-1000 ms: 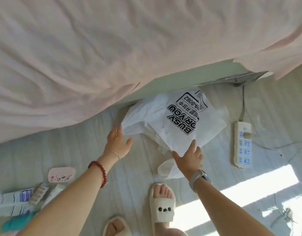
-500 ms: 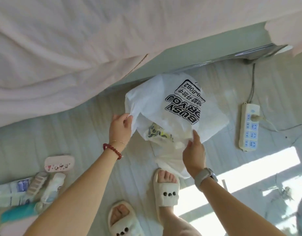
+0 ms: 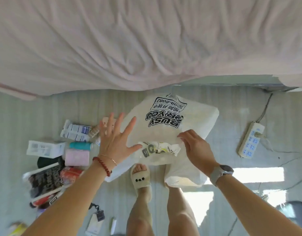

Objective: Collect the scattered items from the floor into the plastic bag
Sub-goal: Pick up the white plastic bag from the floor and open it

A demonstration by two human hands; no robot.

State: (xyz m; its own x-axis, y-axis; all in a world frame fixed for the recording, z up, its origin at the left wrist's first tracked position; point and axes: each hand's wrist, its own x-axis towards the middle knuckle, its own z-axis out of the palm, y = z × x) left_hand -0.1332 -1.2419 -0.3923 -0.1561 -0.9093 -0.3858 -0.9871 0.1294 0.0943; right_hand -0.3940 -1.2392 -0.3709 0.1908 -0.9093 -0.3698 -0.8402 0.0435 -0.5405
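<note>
Between our 2 hands hangs the white plastic bag point(image 3: 172, 126): right hand point(image 3: 197, 150) pinches its rim to hold the mouth open, left hand point(image 3: 115, 142) fingers spread, freed toward scattered items point(image 3: 75, 150) just beyond.

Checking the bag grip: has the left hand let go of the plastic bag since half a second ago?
Yes. The left hand is now open, fingers spread, off the plastic bag edge it pinched, toward the items side, away from the power strip.
</note>
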